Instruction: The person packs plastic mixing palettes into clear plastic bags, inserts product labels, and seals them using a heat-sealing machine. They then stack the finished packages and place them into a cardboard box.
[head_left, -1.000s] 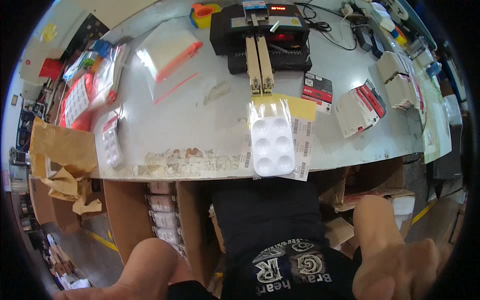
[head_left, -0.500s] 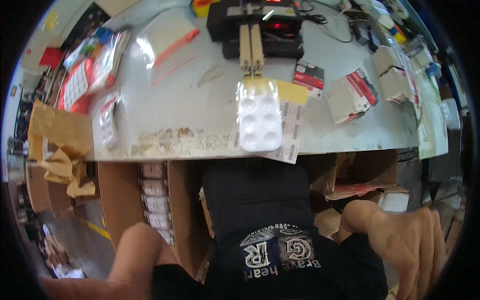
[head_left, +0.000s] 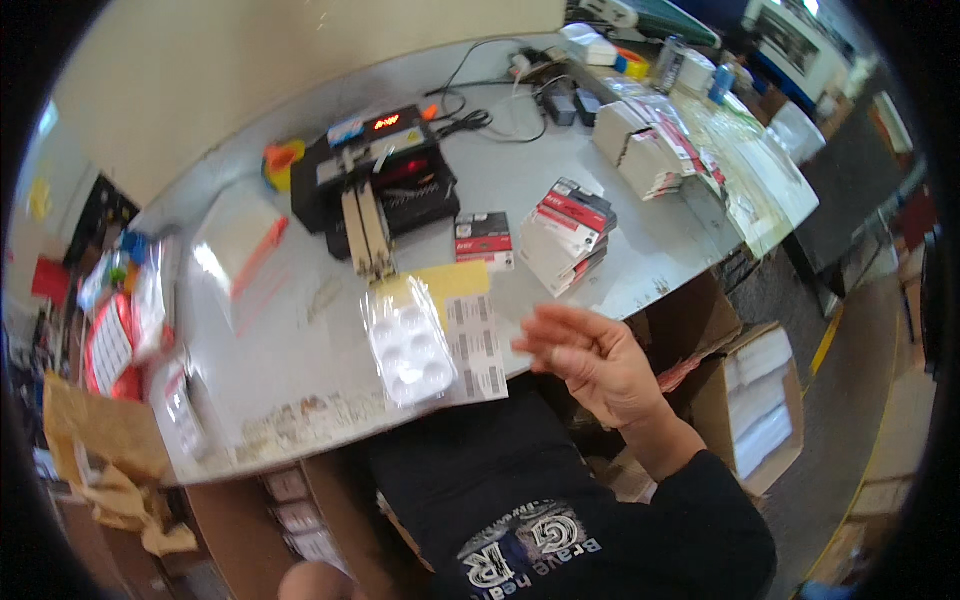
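Observation:
My right hand [head_left: 600,365] is raised over the table's front edge, to the right of a sheet of barcode labels [head_left: 475,345]. Its fingers stretch toward the left, loosely bent, and nothing shows in them. Beside that sheet lies a white plastic tray with round wells [head_left: 412,352] in a clear bag, its top end close to the wooden guide [head_left: 366,235] of a black machine [head_left: 330,165] with a lit red display. A yellow paper [head_left: 465,280] lies partly under the tray. Of my left arm only a bit of bare skin shows at the lower edge; the hand is out of the picture.
Red, black and white cards lie beyond my hand: a small group [head_left: 484,240] and a larger stack [head_left: 568,235]. More cards [head_left: 645,150] stand farther right. Bagged goods [head_left: 125,330] lie at the left. Below the table are cardboard boxes, one with white packs [head_left: 757,400].
My right hand has come up from the lower right to the table's front edge. The view has turned toward the right. My left arm has mostly left the picture.

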